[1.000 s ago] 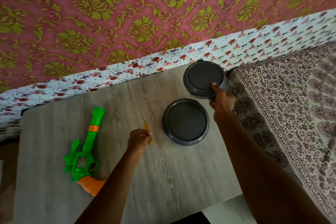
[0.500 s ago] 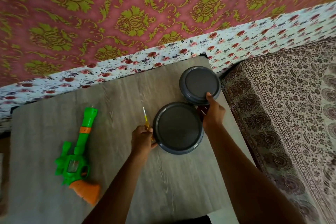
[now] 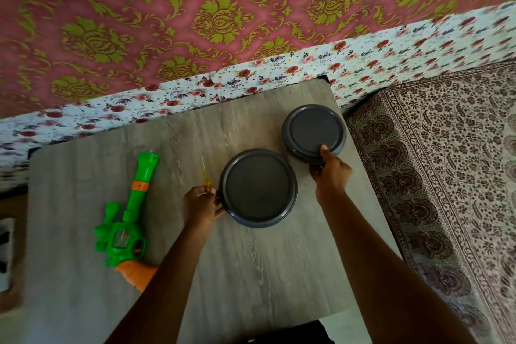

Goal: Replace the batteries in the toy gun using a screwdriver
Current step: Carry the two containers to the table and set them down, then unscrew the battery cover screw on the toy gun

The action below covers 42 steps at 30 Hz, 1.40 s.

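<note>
Lifted over the edge a second ago, the far container now rests on the table by its right edge, just beside the near container; bare wood lies nearer the person. At the left the toy gun lies lengthwise, barrel pointing away. The right hand clamps the far container's rim. The left hand grips the screwdriver, touching the near container.

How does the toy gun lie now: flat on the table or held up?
Flat on its side: the toy gun rests on the table, barrel toward its far edge, with nothing holding it.
</note>
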Available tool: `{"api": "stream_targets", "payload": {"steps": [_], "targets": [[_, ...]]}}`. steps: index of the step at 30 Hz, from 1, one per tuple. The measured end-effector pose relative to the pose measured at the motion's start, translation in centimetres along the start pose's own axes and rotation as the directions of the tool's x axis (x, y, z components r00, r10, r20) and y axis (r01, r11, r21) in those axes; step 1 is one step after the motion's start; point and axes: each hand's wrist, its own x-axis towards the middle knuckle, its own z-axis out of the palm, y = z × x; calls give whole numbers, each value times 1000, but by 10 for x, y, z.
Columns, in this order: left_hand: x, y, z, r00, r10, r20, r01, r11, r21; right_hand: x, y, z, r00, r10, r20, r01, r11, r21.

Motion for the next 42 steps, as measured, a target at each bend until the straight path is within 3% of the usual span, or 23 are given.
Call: {"api": "stream_targets", "payload": {"steps": [7, 10, 14, 17, 20, 24, 27, 29, 33, 35, 36, 39, 42], "targets": [[-2, -36, -13, 998, -55, 41, 56, 998, -3, -1, 5, -26, 996, -63, -68, 46, 972, -231], [-7, -42, -21, 998, -68, 15, 68, 998, -19, -9, 9, -34, 996, -45, -74, 26, 972, -235], [-20, -48, -38, 999, 31, 14, -31, 1000, 5, -27, 18, -44, 986, -104, -128, 66, 961, -270], [-36, -52, -54, 986, 165, 26, -165, 986, 25, -54, 42, -56, 936, -303, -181, 181, 853, -490], [-49, -59, -77, 945, 318, 78, -323, 944, 62, -112, 82, -63, 879, -477, -11, 347, 655, -671], [-57, -74, -122, 875, 475, 91, -483, 864, 144, -191, 161, -59, 679, -542, 495, 716, 341, -609], [-64, -84, -147, 822, 551, 144, -570, 796, 204, -204, 208, -44, 453, -438, 777, 877, 62, -476], [-66, -94, -164, 803, 576, 155, -597, 775, 209, -209, 233, -31, 330, -351, 876, 925, -62, -374], [-48, -117, -189, 786, 606, 123, -618, 767, 170, -185, 273, -4, 162, -364, 917, 963, -147, -228], [-46, -113, -194, 756, 647, 102, -655, 743, 136, -176, 270, 4, 167, -415, 894, 967, -108, -231], [-42, -112, -199, 724, 688, 52, -687, 711, 149, -171, 270, 7, 175, -439, 881, 969, -81, -232], [0, -118, -222, 536, 818, -210, -756, 576, 312, -155, 285, 23, 140, -415, 899, 984, -43, -173], [47, -132, -246, 386, 838, -386, -731, 533, 426, -152, 303, 45, 33, -455, 890, 993, -83, -79]]}}
